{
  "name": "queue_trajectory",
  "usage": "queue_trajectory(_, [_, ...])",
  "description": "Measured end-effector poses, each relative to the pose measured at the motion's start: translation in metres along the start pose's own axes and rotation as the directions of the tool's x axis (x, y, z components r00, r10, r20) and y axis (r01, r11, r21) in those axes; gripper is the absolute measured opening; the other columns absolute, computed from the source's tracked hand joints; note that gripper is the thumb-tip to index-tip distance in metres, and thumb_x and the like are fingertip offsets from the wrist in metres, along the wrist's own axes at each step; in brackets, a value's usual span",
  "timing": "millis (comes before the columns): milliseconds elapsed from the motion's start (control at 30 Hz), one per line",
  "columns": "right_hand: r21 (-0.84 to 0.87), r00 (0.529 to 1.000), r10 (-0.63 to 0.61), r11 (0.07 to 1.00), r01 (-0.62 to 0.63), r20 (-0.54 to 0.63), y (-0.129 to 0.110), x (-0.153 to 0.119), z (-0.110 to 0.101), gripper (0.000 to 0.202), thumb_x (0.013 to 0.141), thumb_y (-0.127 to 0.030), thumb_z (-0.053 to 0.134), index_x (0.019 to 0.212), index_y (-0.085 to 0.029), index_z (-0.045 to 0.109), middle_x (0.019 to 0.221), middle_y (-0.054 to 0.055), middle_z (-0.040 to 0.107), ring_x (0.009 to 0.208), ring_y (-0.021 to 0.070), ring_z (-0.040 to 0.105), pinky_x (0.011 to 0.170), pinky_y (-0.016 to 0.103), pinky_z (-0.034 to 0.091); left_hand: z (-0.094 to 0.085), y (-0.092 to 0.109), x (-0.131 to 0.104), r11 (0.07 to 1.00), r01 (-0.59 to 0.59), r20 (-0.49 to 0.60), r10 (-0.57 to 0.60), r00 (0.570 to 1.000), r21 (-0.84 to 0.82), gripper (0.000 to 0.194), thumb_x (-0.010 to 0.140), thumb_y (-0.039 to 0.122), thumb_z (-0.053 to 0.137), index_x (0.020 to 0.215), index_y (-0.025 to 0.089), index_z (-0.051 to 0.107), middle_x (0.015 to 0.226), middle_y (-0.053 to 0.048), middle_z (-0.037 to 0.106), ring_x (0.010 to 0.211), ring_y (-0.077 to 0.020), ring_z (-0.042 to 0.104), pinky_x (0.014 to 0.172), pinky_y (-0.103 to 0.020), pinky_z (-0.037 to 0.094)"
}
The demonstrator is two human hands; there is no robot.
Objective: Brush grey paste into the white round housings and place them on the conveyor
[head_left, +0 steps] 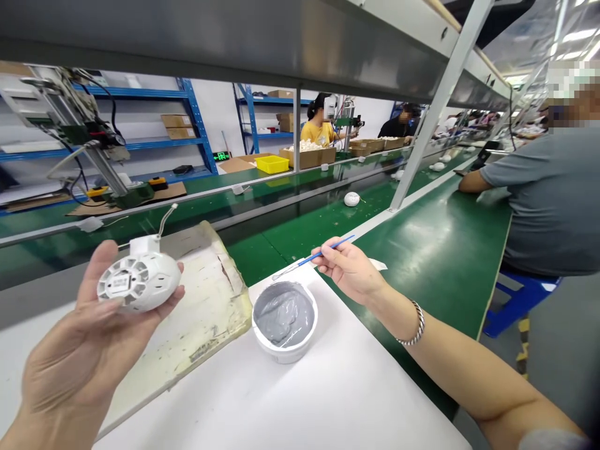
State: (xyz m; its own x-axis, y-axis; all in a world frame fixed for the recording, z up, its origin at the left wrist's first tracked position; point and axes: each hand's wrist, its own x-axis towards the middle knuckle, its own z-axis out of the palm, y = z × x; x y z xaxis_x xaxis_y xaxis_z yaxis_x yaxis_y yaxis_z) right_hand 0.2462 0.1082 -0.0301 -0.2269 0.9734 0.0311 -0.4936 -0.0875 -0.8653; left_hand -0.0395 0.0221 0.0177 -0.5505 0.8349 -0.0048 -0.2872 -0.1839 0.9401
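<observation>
Resting in my left hand (89, 337), with fingers curled round its underside, is a white rounded plastic housing (159, 281). Its vented face is turned towards me, and a short white cable with a connector (167, 215) sticks up from its top. My right hand (347, 265) pinches a thin blue brush (319, 252). The brush tip points left, above the far rim of a white tub (285, 356). Thick grey paste (284, 315) with a stirred, uneven surface fills the tub. No contact shows between brush and housing.
A worn, stained board (206, 300) lies left of the tub on white sheeting (262, 412). Beyond runs a green conveyor (281, 231) carrying several white housings (351, 199). A metal post (440, 106) slants at right. Nearby sits a person in grey (557, 194); others work farther back.
</observation>
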Motion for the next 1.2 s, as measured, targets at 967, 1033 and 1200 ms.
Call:
queue_trajectory(967, [-0.138,0.945,-0.256,0.948,0.286,0.204,-0.001,-0.033,0.054,0.021,0.077,-0.036,0.075,0.079,-0.026,0.057,0.079,-0.004,0.072,0.071,0.0126,0.068,0.07,0.029,0.056,0.011,-0.03,-0.044,0.933,0.325,0.335,-0.359,0.871,0.154,0.032,0.083,0.056,0.056,0.094,0.026,0.06,0.089,-0.005,0.066,0.074,-0.0217,0.062,0.067,-0.036,0.055])
queue_trajectory(1033, [-0.161,0.926,-0.302,0.926,0.341,0.225,0.004,-0.038,0.057,0.017,0.079,-0.034,0.073,0.08,-0.026,0.059,0.081,-0.003,0.072,0.074,0.0137,0.069,0.069,0.03,0.058,0.011,-0.03,-0.045,0.941,0.3,0.356,-0.338,0.871,0.159,0.033,0.08,0.056,0.06,0.094,0.026,0.06,0.089,-0.005,0.065,0.074,-0.0221,0.062,0.065,-0.036,0.055])
queue_trajectory(1200, [-0.205,0.902,-0.351,0.891,0.404,0.253,0.008,-0.042,0.063,0.01,0.082,-0.027,0.071,0.081,-0.025,0.06,0.082,-0.002,0.073,0.079,0.0139,0.07,0.073,0.029,0.06,0.005,-0.031,-0.046,0.947,0.257,0.396,-0.314,0.863,0.19,0.034,0.073,0.05,0.07,0.098,0.028,0.059,0.091,-0.003,0.064,0.076,-0.0196,0.06,0.062,-0.028,0.052])
